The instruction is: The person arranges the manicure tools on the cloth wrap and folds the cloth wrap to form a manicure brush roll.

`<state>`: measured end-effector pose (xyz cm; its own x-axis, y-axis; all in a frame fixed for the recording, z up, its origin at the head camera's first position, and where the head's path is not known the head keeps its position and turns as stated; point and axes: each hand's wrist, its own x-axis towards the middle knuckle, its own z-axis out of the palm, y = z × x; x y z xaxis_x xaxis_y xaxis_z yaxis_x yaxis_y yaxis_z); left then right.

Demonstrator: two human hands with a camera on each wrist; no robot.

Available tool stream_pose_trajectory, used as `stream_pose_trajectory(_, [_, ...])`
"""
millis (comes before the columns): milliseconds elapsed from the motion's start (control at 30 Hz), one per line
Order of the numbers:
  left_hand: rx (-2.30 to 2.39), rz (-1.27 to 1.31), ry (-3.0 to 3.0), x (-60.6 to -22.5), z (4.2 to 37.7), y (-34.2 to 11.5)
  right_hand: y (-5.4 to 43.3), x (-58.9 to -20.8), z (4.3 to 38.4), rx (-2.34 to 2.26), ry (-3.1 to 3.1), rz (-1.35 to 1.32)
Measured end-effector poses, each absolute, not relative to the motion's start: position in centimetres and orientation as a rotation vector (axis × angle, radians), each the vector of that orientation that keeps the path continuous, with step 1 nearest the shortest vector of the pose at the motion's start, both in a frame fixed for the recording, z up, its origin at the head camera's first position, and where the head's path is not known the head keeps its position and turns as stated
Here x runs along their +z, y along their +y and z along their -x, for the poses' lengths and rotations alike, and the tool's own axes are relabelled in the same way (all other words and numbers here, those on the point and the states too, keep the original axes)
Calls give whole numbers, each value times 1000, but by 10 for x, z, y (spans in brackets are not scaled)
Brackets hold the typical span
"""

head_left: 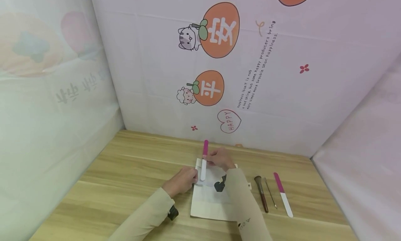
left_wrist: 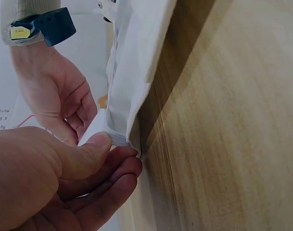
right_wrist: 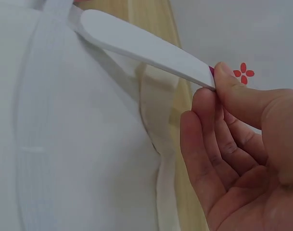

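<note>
A cream fabric case [head_left: 211, 206] lies spread on the table, a white elastic band [right_wrist: 33, 139] running across its inside. My right hand [head_left: 221, 158] pinches a pink-and-white nail file [head_left: 203, 169] near its middle, between thumb and fingers. The file's rounded white end overlaps the case, and in the right wrist view this tip is right at the band. At the case's left edge, my left hand [head_left: 181, 180] pinches the fabric edge [left_wrist: 132, 130] together with the band, thumb above and fingers beneath.
To the right of the case lie a brush [head_left: 261, 194] with a brown handle, a thin metal tool [head_left: 270, 193] and a second pink-and-white nail file [head_left: 283, 195]. A white printed sheet [head_left: 156, 77] rises behind the wooden table [head_left: 103, 192], and more white sheets flank it.
</note>
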<state>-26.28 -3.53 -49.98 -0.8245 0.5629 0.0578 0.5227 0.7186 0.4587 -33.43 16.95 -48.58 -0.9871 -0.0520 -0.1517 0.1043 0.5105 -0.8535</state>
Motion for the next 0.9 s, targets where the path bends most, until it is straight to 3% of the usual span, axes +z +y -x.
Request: stream_pose_trajectory(900, [795,-935,2814,-496,261,-34,163,-501,304,-1397,2547,9])
